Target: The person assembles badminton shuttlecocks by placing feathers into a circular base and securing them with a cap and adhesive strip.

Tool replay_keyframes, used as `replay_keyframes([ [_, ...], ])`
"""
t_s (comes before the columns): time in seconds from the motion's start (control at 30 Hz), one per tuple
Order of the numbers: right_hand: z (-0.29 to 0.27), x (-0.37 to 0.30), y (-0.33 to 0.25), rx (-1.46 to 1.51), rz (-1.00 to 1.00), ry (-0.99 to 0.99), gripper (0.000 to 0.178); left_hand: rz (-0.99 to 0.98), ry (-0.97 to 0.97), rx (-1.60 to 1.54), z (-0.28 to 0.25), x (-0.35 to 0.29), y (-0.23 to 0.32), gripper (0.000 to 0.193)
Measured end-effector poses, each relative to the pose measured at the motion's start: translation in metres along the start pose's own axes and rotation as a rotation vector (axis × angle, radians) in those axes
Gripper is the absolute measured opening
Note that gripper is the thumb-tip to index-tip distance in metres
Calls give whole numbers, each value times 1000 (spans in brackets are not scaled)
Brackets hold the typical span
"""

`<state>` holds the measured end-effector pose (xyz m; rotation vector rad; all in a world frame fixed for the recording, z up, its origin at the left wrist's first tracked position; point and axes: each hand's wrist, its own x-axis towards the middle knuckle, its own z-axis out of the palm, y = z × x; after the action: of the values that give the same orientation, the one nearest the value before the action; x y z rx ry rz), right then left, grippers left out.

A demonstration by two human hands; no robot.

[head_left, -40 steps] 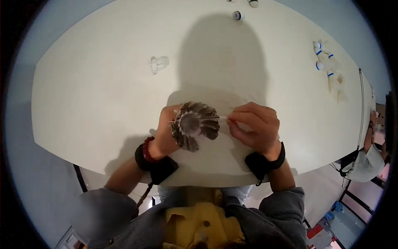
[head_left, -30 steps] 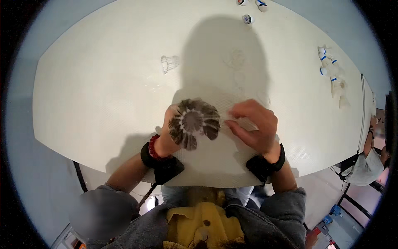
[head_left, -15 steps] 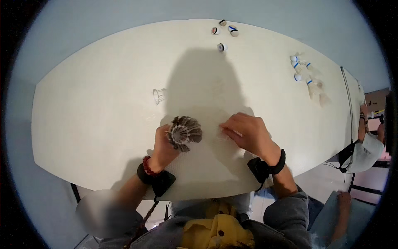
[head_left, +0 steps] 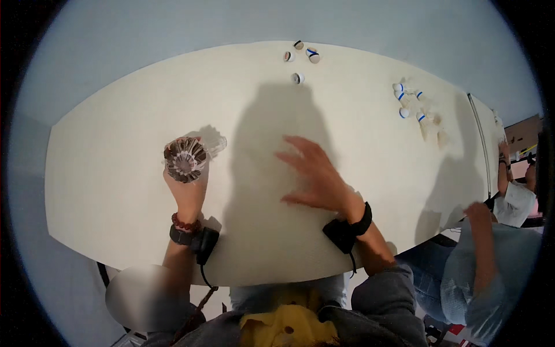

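My left hand (head_left: 186, 194) is closed around a shuttlecock (head_left: 185, 159) with grey-brown feathers, its open feather end facing up. The hand hides its lower part. Beside it on the table lies a clear, pale plastic skirt-like piece (head_left: 217, 144), partly in shadow. My right hand (head_left: 317, 179) is over the middle of the table, its fingers spread and slightly blurred, holding nothing I can see.
The white table (head_left: 115, 231) has a curved outline. Several shuttlecock corks (head_left: 298, 78) lie at its far edge. To the right are white shuttlecocks (head_left: 403, 113) with blue bands. A co-worker's hand (head_left: 478, 213) rests near the right edge; another person sits beyond.
My left hand has moved left with the shuttlecock, close to the clear piece. The right hand has shifted slightly left, and its pinched fingers have spread apart. The neighbour's arm has come nearer the table.
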<state>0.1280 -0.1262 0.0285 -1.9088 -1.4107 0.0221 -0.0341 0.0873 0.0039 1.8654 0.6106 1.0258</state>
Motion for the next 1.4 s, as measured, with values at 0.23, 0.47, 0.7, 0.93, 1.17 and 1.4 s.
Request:
replay_keyframes([
  [0.23,8,-16,19,31,-30,-183,31,-104,-186,-5,2,-5,-10,20],
  [0.47,-24,4,25,-245,37,-32,18,-41,-387,-50,8,-3,3,18],
  [0.7,-83,112,151,47,280,176,36,-141,-452,-257,20,-6,5,24],
  [0.93,-38,199,198,-411,568,12,61,-270,-371,-330,16,0,-1,19],
  [1.17,-5,207,209,-505,438,95,35,-253,-435,-281,15,2,-2,17],
  [1.4,-70,177,163,-37,103,602,27,-339,-421,-263,13,-2,-4,12],
])
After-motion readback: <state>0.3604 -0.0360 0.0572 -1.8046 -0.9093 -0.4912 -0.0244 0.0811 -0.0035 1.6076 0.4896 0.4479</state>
